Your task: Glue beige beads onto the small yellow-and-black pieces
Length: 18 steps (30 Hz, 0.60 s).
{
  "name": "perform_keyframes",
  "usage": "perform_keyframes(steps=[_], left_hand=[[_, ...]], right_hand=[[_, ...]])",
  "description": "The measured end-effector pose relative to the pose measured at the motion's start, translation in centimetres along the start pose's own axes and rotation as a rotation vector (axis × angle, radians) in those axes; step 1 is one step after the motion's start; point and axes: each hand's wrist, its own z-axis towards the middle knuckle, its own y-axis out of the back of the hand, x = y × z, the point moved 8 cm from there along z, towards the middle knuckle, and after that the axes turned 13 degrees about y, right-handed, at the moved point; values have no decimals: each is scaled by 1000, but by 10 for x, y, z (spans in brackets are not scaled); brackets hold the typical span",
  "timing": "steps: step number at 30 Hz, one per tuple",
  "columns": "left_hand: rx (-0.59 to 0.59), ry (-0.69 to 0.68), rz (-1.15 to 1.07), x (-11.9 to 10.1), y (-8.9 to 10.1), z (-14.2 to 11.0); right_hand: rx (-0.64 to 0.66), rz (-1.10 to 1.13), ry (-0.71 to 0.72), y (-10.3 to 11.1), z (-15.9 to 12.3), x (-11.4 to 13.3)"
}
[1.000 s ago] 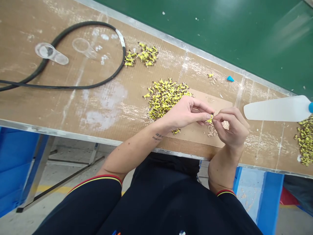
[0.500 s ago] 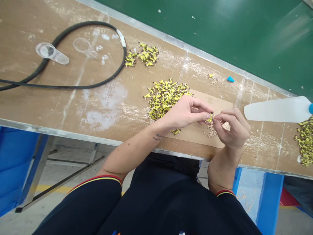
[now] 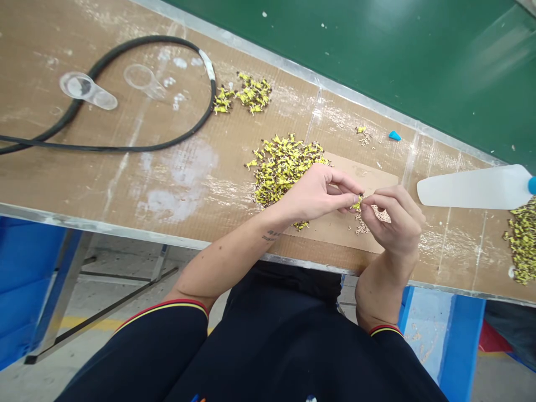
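Observation:
Between thumb and fingers of my left hand (image 3: 319, 192) is a tiny yellow figurine (image 3: 357, 205) with a dark top. My right hand (image 3: 396, 219) is pinched against the figurine's right side; whatever sits in its fingertips is too small to make out. Small beige pieces (image 3: 362, 226) lie scattered below the fingertips on a cardboard sheet (image 3: 330, 231). A large pile of similar yellow figurines (image 3: 280, 167) spreads to the left, partly behind my left hand.
Farther back lie a smaller figurine pile (image 3: 254, 95), a blue cap (image 3: 394, 135) and a few beige bits (image 3: 365, 139). A white bottle (image 3: 473, 187) rests at right beside another figurine heap (image 3: 522, 245). A black cable (image 3: 154, 149) loops at left near clear plastic scoops (image 3: 100, 98).
Both hands stay close together at the same spot with the figurine still held. My right hand has shifted very slightly left; the piles look the same.

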Motion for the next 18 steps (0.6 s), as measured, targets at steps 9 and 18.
perform_keyframes(steps=[9, 18], left_hand=[[-14, -78, 120, -4, 1, -1], [-93, -174, 322, -6, -1, -4]], right_hand=[[75, -22, 21, -6, 5, 6], [148, -22, -14, -12, 2, 5]])
